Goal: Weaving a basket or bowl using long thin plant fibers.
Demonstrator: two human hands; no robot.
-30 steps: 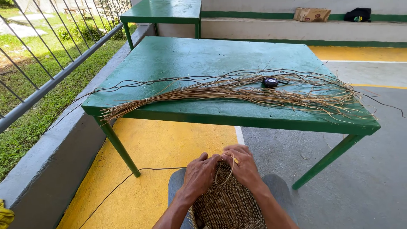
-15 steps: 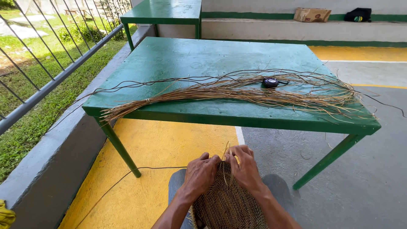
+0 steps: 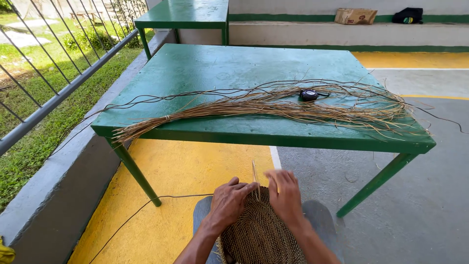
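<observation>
I am weaving the rim of a round brown basket (image 3: 259,234) that sits on my lap. My left hand (image 3: 228,203) pinches a thin straw strip (image 3: 255,177) that stands straight up. My right hand (image 3: 286,195) lies flat on the bumpy weave. I think I must tuck the strip in next.

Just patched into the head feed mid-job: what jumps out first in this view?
A long bundle of dry straw-coloured fibres sprawls across the green table, with a small round black object lying on it. At the bottom, the left hand and right hand work at the rim of a dark woven basket on the person's lap, a thin pale strand sticking up between them.
</observation>
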